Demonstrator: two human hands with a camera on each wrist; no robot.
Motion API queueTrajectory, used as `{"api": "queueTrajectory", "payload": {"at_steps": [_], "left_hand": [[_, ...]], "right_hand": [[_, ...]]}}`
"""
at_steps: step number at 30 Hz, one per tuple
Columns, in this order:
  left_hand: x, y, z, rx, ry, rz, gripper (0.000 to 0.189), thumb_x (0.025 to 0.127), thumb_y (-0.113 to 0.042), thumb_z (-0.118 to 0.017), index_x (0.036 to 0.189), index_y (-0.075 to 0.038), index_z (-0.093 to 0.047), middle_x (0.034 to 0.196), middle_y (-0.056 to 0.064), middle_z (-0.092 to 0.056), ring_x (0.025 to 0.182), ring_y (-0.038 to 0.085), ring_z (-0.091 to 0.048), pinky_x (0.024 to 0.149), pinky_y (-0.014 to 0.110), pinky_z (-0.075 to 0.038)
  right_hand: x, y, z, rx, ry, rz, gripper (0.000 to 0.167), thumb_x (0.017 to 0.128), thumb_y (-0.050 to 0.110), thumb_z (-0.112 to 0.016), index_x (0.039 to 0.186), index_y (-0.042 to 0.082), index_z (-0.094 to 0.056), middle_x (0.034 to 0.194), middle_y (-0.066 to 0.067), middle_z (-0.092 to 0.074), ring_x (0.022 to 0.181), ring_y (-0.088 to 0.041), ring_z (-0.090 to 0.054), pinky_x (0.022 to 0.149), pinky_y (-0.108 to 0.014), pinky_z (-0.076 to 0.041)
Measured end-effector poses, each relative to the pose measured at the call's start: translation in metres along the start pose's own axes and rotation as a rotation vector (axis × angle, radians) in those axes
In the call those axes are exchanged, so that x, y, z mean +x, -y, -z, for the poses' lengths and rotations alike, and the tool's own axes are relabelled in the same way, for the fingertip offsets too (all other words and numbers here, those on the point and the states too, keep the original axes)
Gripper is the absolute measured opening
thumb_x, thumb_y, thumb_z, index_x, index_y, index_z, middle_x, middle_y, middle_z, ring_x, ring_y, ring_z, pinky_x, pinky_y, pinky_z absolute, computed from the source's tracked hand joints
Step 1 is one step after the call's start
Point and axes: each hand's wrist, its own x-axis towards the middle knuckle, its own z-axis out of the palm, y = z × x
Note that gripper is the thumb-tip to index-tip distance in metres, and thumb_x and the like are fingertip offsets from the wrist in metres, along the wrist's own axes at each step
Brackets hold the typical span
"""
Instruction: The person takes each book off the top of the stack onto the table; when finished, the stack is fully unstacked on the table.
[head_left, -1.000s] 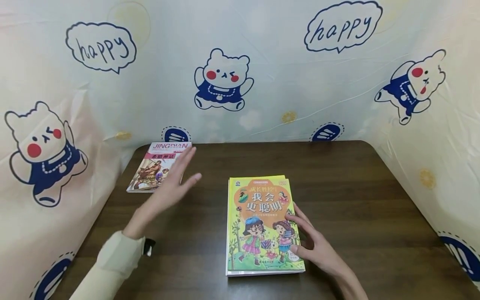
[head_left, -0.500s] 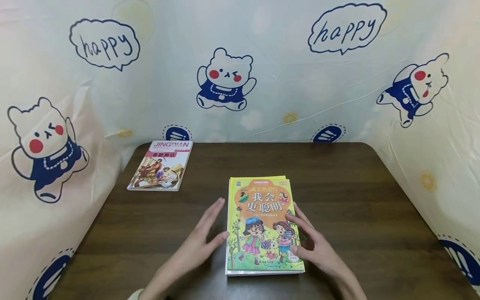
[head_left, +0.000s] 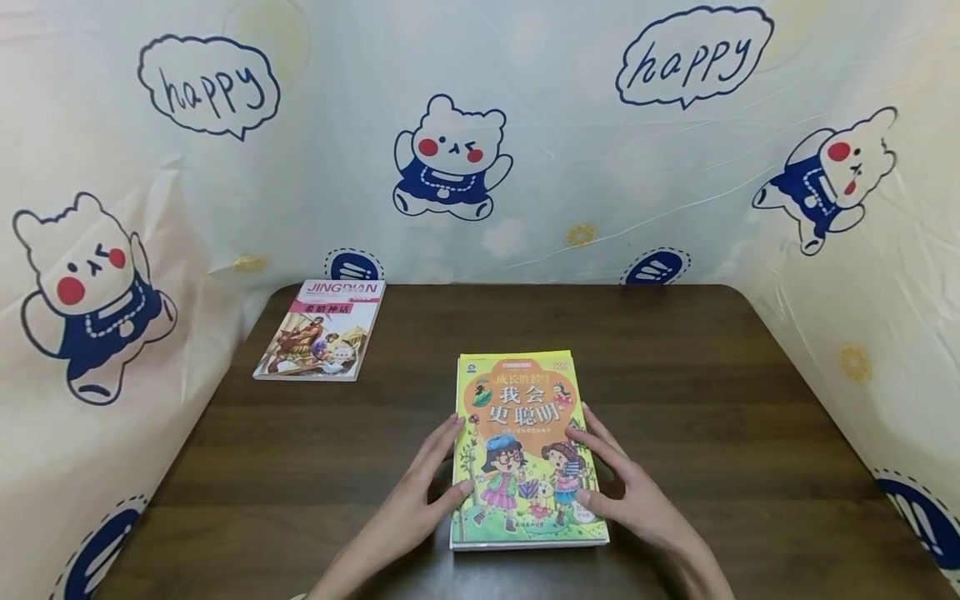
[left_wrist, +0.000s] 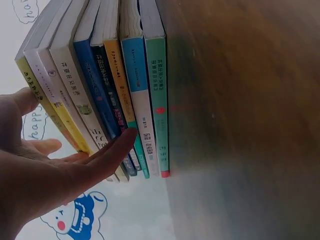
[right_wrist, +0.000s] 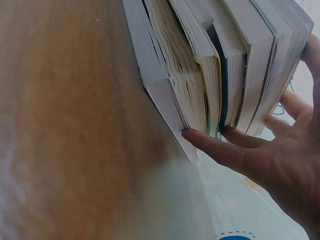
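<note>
A stack of several books stands on the table, topped by a yellow-green book with an orange patch and two cartoon children. My left hand lies along the stack's left side, thumb at the cover's edge. In the left wrist view its fairly straight fingers rest along the coloured spines. At the other side is my right hand, its thumb on the top cover's edge. The right wrist view has its extended fingers against the page edges, spread from bottom book to upper ones.
At the back left corner of the brown table lies another book with a pink title band and painted figures. A pale cloth curtain with bear drawings hangs behind the table and along both sides.
My left hand has come back from the book at the far left to the stack's left side. The top book has shifted slightly left. My right hand has stayed nearly in place.
</note>
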Motion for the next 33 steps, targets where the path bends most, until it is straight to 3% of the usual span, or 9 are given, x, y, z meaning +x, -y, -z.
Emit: {"api": "queueTrajectory", "payload": {"at_steps": [6, 11, 14, 20, 23, 28, 33], "left_hand": [[-0.001, 0.000, 0.003, -0.033, 0.016, 0.055, 0.072, 0.093, -0.038, -0.062, 0.153, -0.035, -0.023, 0.160, 0.001, -0.015, 0.144, 0.031, -0.016, 0.104, 0.065, -0.026], [-0.002, 0.000, 0.005, -0.042, 0.021, 0.113, 0.070, 0.092, -0.041, -0.063, 0.152, -0.036, -0.027, 0.158, 0.004, -0.019, 0.142, 0.037, -0.022, 0.102, 0.067, -0.028], [-0.002, 0.000, 0.007, -0.058, 0.015, 0.117, 0.069, 0.091, -0.039, -0.065, 0.151, -0.035, -0.031, 0.157, 0.008, -0.022, 0.139, 0.040, -0.027, 0.099, 0.063, -0.035], [-0.002, 0.004, 0.010, -0.188, 0.004, 0.090, 0.064, 0.091, -0.030, -0.068, 0.147, -0.032, -0.039, 0.154, 0.007, -0.026, 0.127, 0.035, -0.044, 0.089, 0.038, -0.049], [-0.001, 0.004, 0.012, -0.231, -0.045, 0.064, 0.060, 0.089, -0.028, -0.071, 0.143, -0.032, -0.045, 0.151, 0.002, -0.033, 0.119, 0.028, -0.051, 0.086, 0.030, -0.051], [0.001, -0.001, 0.015, -0.305, -0.138, -0.042, 0.058, 0.086, -0.016, -0.074, 0.139, -0.024, -0.052, 0.144, -0.001, -0.043, 0.118, 0.027, -0.051, 0.086, 0.032, -0.053], [0.004, -0.005, 0.017, -0.389, -0.097, -0.090, 0.061, 0.086, -0.006, -0.071, 0.142, -0.017, -0.049, 0.146, 0.005, -0.037, 0.127, 0.033, -0.045, 0.094, 0.032, -0.048]], "right_hand": [[0.001, 0.002, -0.004, -0.086, -0.009, -0.003, 0.065, 0.087, 0.022, -0.070, 0.145, 0.034, -0.043, 0.161, 0.010, -0.007, 0.145, -0.038, -0.005, 0.098, -0.075, -0.021], [0.003, 0.006, -0.007, -0.193, -0.009, -0.025, 0.064, 0.087, 0.031, -0.070, 0.144, 0.039, -0.042, 0.160, 0.011, -0.009, 0.144, -0.037, -0.012, 0.096, -0.073, -0.026], [0.004, 0.011, -0.009, -0.228, 0.001, -0.042, 0.063, 0.087, 0.036, -0.069, 0.144, 0.041, -0.041, 0.160, 0.011, -0.010, 0.143, -0.038, -0.016, 0.096, -0.072, -0.028], [0.005, 0.014, -0.011, -0.272, 0.028, -0.013, 0.063, 0.089, 0.036, -0.067, 0.145, 0.039, -0.039, 0.161, 0.007, -0.009, 0.140, -0.043, -0.019, 0.091, -0.073, -0.032], [0.004, 0.013, -0.012, -0.275, 0.020, -0.001, 0.063, 0.089, 0.036, -0.067, 0.146, 0.039, -0.039, 0.160, 0.008, -0.009, 0.140, -0.042, -0.020, 0.089, -0.071, -0.034], [0.002, 0.012, -0.014, -0.268, 0.000, 0.017, 0.064, 0.088, 0.034, -0.068, 0.145, 0.039, -0.040, 0.160, 0.009, -0.010, 0.140, -0.040, -0.019, 0.089, -0.070, -0.035], [0.001, 0.011, -0.014, -0.245, 0.005, 0.014, 0.066, 0.088, 0.033, -0.069, 0.146, 0.039, -0.039, 0.160, 0.011, -0.008, 0.141, -0.038, -0.017, 0.091, -0.068, -0.035]]}}
